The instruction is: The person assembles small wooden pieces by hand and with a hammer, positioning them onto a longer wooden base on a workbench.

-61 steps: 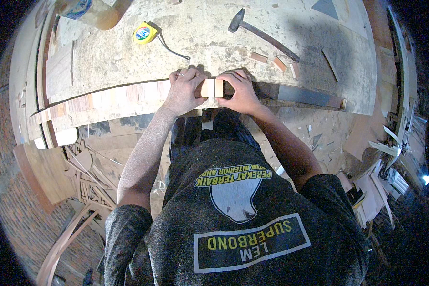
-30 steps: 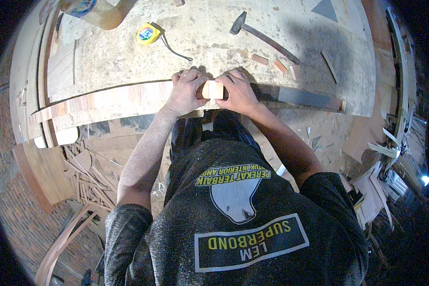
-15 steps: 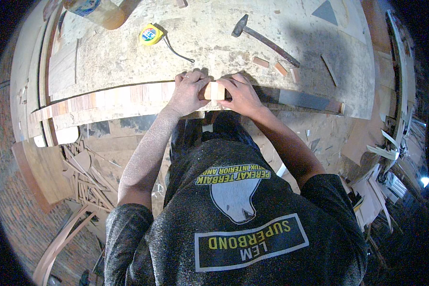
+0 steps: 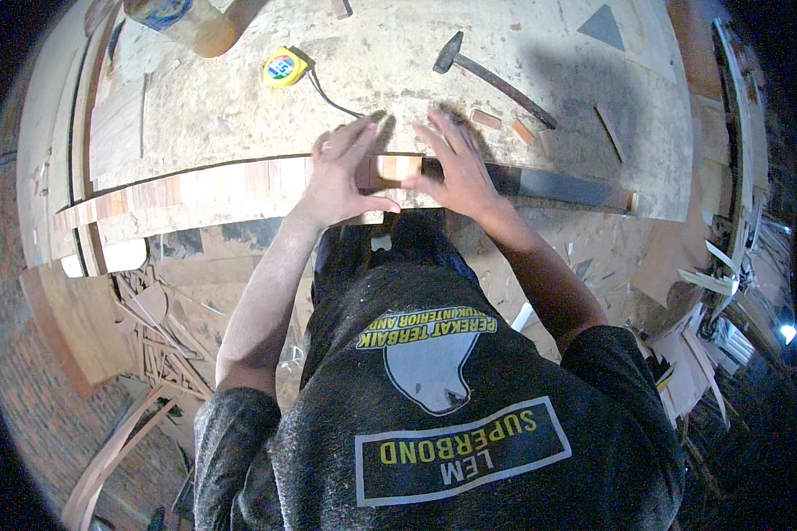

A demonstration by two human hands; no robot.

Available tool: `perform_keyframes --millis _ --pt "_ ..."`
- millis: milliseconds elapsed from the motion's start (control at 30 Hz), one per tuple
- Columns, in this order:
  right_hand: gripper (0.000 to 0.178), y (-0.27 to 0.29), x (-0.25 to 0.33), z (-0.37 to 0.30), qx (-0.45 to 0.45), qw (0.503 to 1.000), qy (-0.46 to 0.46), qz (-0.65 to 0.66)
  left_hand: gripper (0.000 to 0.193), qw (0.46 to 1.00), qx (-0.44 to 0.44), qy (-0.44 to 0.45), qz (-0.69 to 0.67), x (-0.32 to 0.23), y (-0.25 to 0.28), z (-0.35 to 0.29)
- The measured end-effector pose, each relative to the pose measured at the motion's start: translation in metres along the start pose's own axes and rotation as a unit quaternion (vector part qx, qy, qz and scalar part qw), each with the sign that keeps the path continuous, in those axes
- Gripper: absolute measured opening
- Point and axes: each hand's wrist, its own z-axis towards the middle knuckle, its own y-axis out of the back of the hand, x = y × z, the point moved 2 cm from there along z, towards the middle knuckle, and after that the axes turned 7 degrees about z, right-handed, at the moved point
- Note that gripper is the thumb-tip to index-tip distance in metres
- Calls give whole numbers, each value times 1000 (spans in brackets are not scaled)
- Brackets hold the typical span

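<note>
While left hand [image 4: 335,184] and right hand [image 4: 463,180] spread empty fingers, the pale block [image 4: 408,166] lies between, nearer the right, its row [image 4: 257,179] running sideways.

Head camera: 1 wide fisheye, worn on the head, facing down
Shirt [image 4: 452,389]: nearest, filling lower middle
Workbench [image 4: 372,53]: farther, across the top
</note>
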Motion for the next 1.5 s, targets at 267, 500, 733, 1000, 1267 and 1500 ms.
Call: perform_keyframes --millis 267,500,733,1000,1267,1500 --pt "90 -11 69 87 -160 977 29 -139 70 962 -235 137 18 -4 62 -77" --pt "94 -82 40 68 38 985 -44 -165 68 959 -234 141 68 -16 70 -78" --pt "57 36 -36 31 -188 950 -134 -211 69 962 -233 127 59 -35 40 -58" --pt "44 63 -67 8 -118 963 -101 -222 53 971 -186 139 55 -73 5 -4" --pt "39 54 18 -33 -157 927 -135 312 33 784 -95 362 -496 -84 -40 44" --pt "47 55 24 -49 -124 923 -107 348 26 694 -82 364 -615 -87 -49 39"
